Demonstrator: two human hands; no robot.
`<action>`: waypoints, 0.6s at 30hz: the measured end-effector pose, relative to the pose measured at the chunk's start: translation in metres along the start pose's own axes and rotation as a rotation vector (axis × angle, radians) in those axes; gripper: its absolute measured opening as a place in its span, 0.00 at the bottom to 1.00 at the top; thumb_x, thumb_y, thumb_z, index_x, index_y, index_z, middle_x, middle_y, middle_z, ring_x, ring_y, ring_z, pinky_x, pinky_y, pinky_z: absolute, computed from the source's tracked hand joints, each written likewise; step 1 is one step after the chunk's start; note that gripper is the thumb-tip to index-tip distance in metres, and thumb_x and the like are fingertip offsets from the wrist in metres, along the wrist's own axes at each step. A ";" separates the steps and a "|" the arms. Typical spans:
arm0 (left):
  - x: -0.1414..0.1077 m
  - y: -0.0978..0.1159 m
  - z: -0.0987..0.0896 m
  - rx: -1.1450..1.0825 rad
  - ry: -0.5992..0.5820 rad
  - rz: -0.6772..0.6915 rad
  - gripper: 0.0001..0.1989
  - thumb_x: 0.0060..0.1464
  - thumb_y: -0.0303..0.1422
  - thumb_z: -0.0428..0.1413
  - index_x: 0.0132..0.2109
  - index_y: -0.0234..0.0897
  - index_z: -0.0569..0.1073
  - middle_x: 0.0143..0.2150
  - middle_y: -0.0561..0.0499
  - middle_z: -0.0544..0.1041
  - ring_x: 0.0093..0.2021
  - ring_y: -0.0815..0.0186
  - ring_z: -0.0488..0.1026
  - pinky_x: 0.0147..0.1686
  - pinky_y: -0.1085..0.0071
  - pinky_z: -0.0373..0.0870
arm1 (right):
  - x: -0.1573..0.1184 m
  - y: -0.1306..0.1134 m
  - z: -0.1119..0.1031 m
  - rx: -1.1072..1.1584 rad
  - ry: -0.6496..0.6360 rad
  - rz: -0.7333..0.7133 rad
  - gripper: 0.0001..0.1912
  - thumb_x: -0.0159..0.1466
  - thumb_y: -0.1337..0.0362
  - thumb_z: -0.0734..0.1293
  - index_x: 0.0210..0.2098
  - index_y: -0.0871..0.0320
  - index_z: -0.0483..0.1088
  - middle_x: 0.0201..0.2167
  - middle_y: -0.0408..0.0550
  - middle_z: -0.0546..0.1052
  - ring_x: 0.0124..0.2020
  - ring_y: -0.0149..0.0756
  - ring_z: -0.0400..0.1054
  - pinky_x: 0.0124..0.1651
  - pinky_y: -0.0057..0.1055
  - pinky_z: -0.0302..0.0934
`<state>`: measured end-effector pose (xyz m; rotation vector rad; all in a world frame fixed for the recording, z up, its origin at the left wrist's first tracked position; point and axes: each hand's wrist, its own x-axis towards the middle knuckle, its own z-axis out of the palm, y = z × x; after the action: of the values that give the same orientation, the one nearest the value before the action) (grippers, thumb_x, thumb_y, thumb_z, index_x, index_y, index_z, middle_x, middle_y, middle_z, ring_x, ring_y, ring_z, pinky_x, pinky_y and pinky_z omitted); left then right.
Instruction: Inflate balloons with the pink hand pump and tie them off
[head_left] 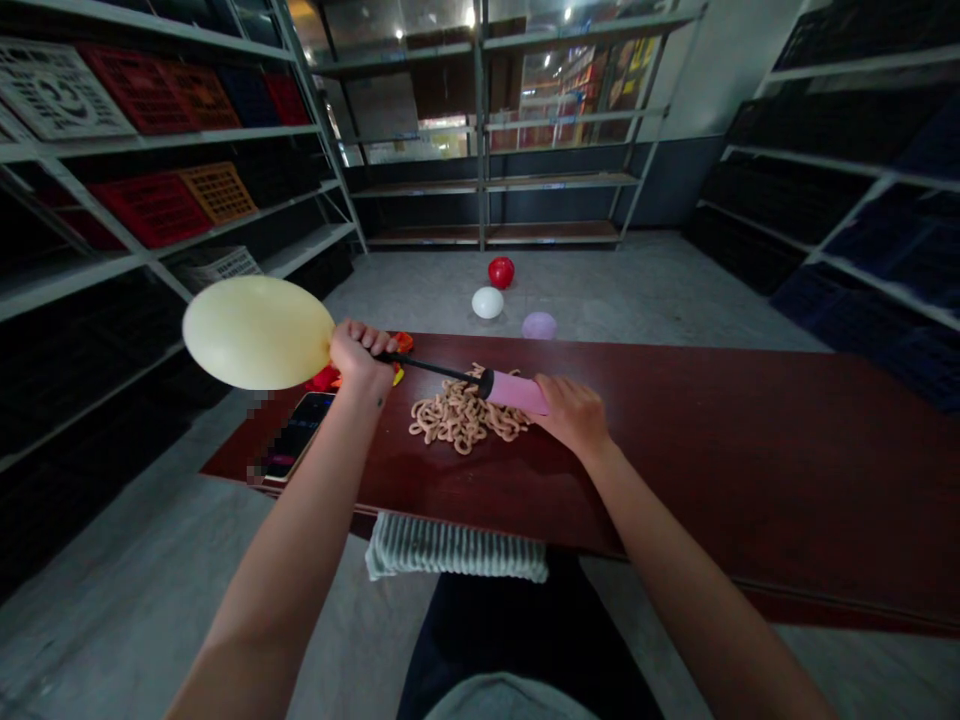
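A pale yellow balloon [257, 332], blown up and round, sits at the left end of a hand balloon pump [516, 391]. My left hand [361, 352] is closed around the balloon's neck and the pump's black end; the fingers hide the joint between them. From there a thin black rod runs right into the pump's pink barrel. My right hand [574, 412] is wrapped around the barrel's far end. Below the pump lies a heap of tan ring-shaped pieces [457, 415] on the dark red table [735, 450]. Red, orange and yellow uninflated balloons [322, 379] lie partly hidden behind my left hand.
A phone [300, 435] lies by the table's left end. On the floor beyond are a red balloon [501, 272], a white balloon [487, 303] and a purple balloon [539, 325]. Shelves with crates [150, 205] stand around. A striped grey cloth [457, 548] is at the near edge.
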<state>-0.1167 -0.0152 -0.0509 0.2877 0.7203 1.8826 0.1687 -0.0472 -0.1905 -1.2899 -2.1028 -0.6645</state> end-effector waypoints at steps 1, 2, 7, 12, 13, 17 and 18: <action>-0.001 0.003 0.003 0.007 -0.006 0.009 0.18 0.61 0.27 0.43 0.24 0.38 0.46 0.15 0.60 0.46 0.12 0.75 0.46 0.16 0.73 0.46 | 0.000 0.000 0.001 0.008 0.003 0.004 0.16 0.63 0.54 0.67 0.44 0.59 0.71 0.31 0.48 0.78 0.33 0.38 0.71 0.36 0.33 0.54; -0.002 0.005 0.006 0.012 -0.015 0.025 0.19 0.63 0.28 0.43 0.24 0.38 0.46 0.15 0.60 0.46 0.12 0.75 0.45 0.16 0.74 0.46 | 0.000 0.000 0.002 0.020 0.004 0.013 0.16 0.62 0.53 0.68 0.43 0.59 0.71 0.31 0.48 0.78 0.33 0.38 0.71 0.35 0.32 0.54; -0.019 -0.007 0.033 0.045 -0.097 0.132 0.22 0.67 0.34 0.42 0.23 0.38 0.48 0.15 0.60 0.47 0.12 0.75 0.45 0.15 0.74 0.46 | -0.003 0.004 0.005 0.114 0.037 0.135 0.20 0.59 0.53 0.70 0.44 0.59 0.71 0.34 0.49 0.80 0.32 0.38 0.73 0.34 0.32 0.58; -0.032 -0.028 0.073 0.063 -0.182 0.204 0.24 0.68 0.36 0.44 0.23 0.38 0.49 0.15 0.60 0.47 0.12 0.75 0.45 0.15 0.74 0.46 | -0.004 0.011 0.005 0.173 0.043 0.285 0.20 0.57 0.54 0.70 0.44 0.58 0.72 0.33 0.49 0.80 0.32 0.40 0.74 0.33 0.32 0.59; -0.034 -0.033 0.082 0.070 -0.199 0.200 0.25 0.68 0.38 0.45 0.22 0.38 0.49 0.15 0.60 0.47 0.12 0.75 0.44 0.15 0.74 0.46 | -0.004 0.011 0.005 0.184 0.049 0.307 0.20 0.57 0.54 0.70 0.44 0.58 0.72 0.32 0.49 0.80 0.32 0.40 0.74 0.32 0.32 0.59; -0.039 -0.069 0.110 0.118 -0.282 0.153 0.26 0.67 0.40 0.49 0.22 0.39 0.50 0.14 0.60 0.47 0.12 0.75 0.44 0.14 0.73 0.45 | -0.002 0.012 0.009 0.222 0.082 0.402 0.19 0.57 0.53 0.69 0.43 0.58 0.71 0.31 0.49 0.80 0.31 0.40 0.74 0.31 0.32 0.59; -0.040 -0.082 0.114 0.132 -0.302 0.141 0.26 0.67 0.40 0.49 0.22 0.39 0.50 0.14 0.60 0.47 0.12 0.75 0.44 0.14 0.73 0.44 | -0.002 0.013 0.010 0.230 0.087 0.424 0.19 0.57 0.52 0.69 0.43 0.58 0.71 0.31 0.49 0.80 0.31 0.40 0.74 0.31 0.31 0.58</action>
<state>0.0192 0.0102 -0.0047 0.7068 0.6304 1.8708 0.1790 -0.0369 -0.1976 -1.4794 -1.6998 -0.2808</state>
